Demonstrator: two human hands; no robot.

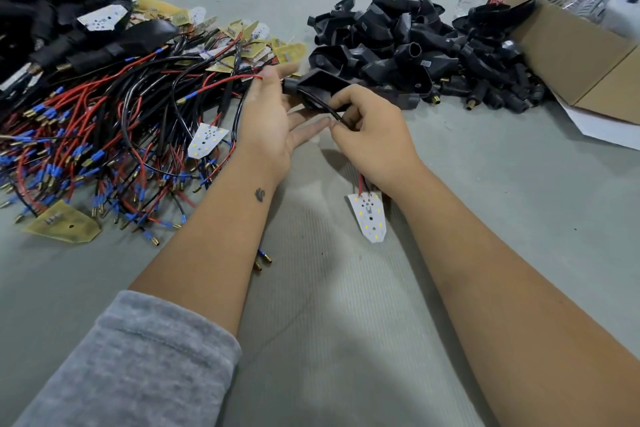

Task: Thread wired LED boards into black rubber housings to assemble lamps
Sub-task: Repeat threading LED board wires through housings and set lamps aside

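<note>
Right hand [372, 135] fingers pinch black wire entering wedge-shaped rubber housing [320, 87]; left hand [266, 121] fingers straight

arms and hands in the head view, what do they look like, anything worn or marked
Left arm: a grey knit sleeve pushed up toward the elbow, forearm bare, with a small dark tattoo near the wrist. Right arm: bare, no sleeve showing. No gloves, rings or watch visible.
</note>
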